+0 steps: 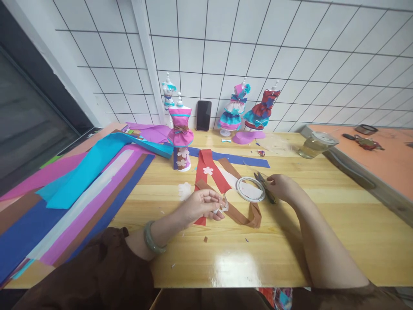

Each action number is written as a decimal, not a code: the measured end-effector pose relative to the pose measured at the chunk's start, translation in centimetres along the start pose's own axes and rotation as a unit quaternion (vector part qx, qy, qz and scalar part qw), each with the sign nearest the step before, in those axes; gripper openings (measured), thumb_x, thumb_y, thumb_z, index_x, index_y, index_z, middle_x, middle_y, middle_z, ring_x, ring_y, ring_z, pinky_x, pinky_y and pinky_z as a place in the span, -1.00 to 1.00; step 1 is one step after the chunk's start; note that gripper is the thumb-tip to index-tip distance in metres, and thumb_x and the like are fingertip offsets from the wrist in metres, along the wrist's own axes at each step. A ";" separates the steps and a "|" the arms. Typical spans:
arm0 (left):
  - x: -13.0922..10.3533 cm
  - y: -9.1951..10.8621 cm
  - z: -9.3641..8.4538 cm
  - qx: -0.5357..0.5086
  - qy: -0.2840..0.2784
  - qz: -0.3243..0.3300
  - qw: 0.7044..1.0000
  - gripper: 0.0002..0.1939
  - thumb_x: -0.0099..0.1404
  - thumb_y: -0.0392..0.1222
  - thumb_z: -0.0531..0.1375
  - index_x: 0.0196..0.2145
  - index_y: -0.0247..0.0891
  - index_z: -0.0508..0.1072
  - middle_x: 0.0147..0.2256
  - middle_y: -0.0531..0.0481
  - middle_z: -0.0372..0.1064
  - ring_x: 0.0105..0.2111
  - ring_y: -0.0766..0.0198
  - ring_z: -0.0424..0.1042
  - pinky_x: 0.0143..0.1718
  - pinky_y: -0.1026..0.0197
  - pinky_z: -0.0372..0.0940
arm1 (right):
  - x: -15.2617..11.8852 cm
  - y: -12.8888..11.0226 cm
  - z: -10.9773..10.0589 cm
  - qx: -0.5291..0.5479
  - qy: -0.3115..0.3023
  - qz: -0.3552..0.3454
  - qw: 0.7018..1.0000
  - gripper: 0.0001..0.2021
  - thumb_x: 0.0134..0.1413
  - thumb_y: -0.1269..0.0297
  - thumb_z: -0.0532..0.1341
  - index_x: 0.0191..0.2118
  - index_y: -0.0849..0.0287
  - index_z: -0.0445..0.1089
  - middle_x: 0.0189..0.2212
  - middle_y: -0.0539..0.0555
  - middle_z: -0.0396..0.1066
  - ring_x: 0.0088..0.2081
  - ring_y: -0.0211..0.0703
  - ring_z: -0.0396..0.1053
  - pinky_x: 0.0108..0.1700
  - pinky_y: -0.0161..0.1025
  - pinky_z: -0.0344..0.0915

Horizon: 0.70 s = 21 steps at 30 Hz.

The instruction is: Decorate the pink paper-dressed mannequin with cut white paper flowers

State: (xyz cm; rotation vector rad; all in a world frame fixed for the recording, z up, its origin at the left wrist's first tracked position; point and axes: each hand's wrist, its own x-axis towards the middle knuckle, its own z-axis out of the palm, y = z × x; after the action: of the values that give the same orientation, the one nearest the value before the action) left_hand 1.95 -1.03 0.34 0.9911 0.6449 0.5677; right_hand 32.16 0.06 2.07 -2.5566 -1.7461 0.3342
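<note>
My left hand (206, 204), a bangle on its wrist, pinches a small whitish piece (223, 206) above the red strip (204, 172) and the brown strip (240, 215). To the right, my right hand (280, 185) has its fingers closed at the handles of dark scissors (262, 181), whose blades point away from me. Between the hands lies a white tape roll (250, 190). A pale flower cutout (208, 171) rests on the red strip. A small mannequin in a pink dress (180, 125) stands behind, with pale flowers on its base.
Coloured paper strips (93, 181) cover the left side of the wooden table (338, 206). Three more dressed mannequins and a phone (203, 115) stand by the tiled wall. A lidded cup (318, 144) is at the right, near keys (364, 141). Small scraps lie in front.
</note>
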 end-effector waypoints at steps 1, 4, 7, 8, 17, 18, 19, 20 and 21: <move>0.0 0.0 0.0 0.000 0.000 0.000 1.000 -0.66 0.02 -0.15 0.31 -0.29 -0.35 0.33 -0.27 -0.17 0.40 -0.46 0.27 0.46 -0.40 0.20 0.37 | 0.0 0.1 0.0 -0.010 0.010 0.008 1.000 -0.62 -0.12 0.33 0.09 -0.12 0.29 0.39 -0.24 0.23 0.47 -0.23 0.01 0.41 -0.32 -0.26 0.23; 0.0 0.0 0.1 -0.001 0.006 -0.004 1.000 -0.65 0.01 -0.14 0.31 -0.29 -0.35 0.33 -0.30 -0.15 0.40 -0.47 0.25 0.47 -0.40 0.20 0.36 | -0.1 0.3 -0.2 -0.040 0.032 0.021 0.998 -0.59 -0.11 0.38 0.06 -0.07 0.30 0.36 -0.22 0.25 0.46 -0.18 0.06 0.39 -0.28 -0.21 0.22; 0.0 0.1 0.1 -0.003 0.013 -0.008 1.000 -0.64 -0.01 -0.15 0.32 -0.29 -0.36 0.32 -0.35 -0.12 0.40 -0.47 0.25 0.47 -0.41 0.19 0.36 | -0.1 0.3 -0.1 -0.054 0.033 0.017 0.998 -0.62 -0.09 0.38 0.05 -0.10 0.25 0.37 -0.24 0.22 0.47 -0.19 0.06 0.40 -0.30 -0.22 0.23; 0.0 0.1 0.1 -0.003 0.015 -0.007 1.000 -0.64 -0.01 -0.15 0.32 -0.29 -0.35 0.32 -0.36 -0.11 0.40 -0.47 0.25 0.46 -0.41 0.19 0.36 | -0.1 0.2 0.0 -0.053 0.030 0.017 0.998 -0.63 -0.09 0.39 0.05 -0.11 0.24 0.38 -0.25 0.22 0.48 -0.19 0.06 0.40 -0.31 -0.22 0.23; 0.2 -0.4 -0.2 -0.002 0.020 0.007 1.000 -0.66 0.01 -0.16 0.31 -0.28 -0.33 0.33 -0.38 -0.05 0.38 -0.47 0.26 0.47 -0.41 0.19 0.36 | 0.2 1.1 -0.4 0.061 -0.018 0.037 0.997 -0.54 -0.13 0.40 0.11 -0.01 0.34 0.28 -0.29 0.25 0.47 -0.32 -0.01 0.44 -0.34 -0.22 0.31; 0.3 -0.4 -0.2 -0.001 0.020 0.009 1.000 -0.66 0.01 -0.16 0.31 -0.28 -0.33 0.33 -0.38 -0.04 0.38 -0.47 0.25 0.47 -0.41 0.19 0.37 | -0.1 1.1 -0.7 0.110 -0.036 0.037 0.993 -0.53 -0.11 0.39 0.11 0.02 0.35 0.25 -0.30 0.24 0.46 -0.37 -0.06 0.45 -0.36 -0.23 0.33; 0.3 -0.4 -0.2 0.000 0.020 0.010 1.000 -0.66 0.01 -0.16 0.30 -0.28 -0.33 0.33 -0.39 -0.04 0.38 -0.47 0.25 0.47 -0.41 0.19 0.37 | -0.4 1.0 -1.1 0.165 -0.055 0.037 0.984 -0.52 -0.09 0.39 0.11 0.03 0.37 0.23 -0.30 0.23 0.46 -0.40 -0.10 0.44 -0.37 -0.25 0.34; 0.3 -0.4 -0.2 0.001 0.021 0.010 1.000 -0.66 0.01 -0.16 0.31 -0.28 -0.33 0.33 -0.39 -0.04 0.38 -0.47 0.25 0.47 -0.41 0.19 0.37 | -0.8 0.9 -1.5 0.218 -0.069 0.035 0.973 -0.53 -0.08 0.38 0.12 0.03 0.37 0.22 -0.30 0.23 0.45 -0.41 -0.12 0.44 -0.37 -0.25 0.36; 0.3 -0.4 -0.2 0.002 0.022 0.009 1.000 -0.66 0.01 -0.16 0.31 -0.28 -0.33 0.33 -0.39 -0.04 0.38 -0.47 0.25 0.47 -0.41 0.19 0.37 | -1.2 0.8 -1.9 0.261 -0.079 0.032 0.962 -0.55 -0.06 0.35 0.13 0.02 0.35 0.24 -0.29 0.23 0.44 -0.40 -0.13 0.44 -0.35 -0.24 0.37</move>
State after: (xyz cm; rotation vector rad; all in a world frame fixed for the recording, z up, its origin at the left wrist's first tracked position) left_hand 2.09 -0.90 -0.14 0.9911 0.6777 0.6064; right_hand 32.83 -1.19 4.06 -2.2469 -1.3741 0.8897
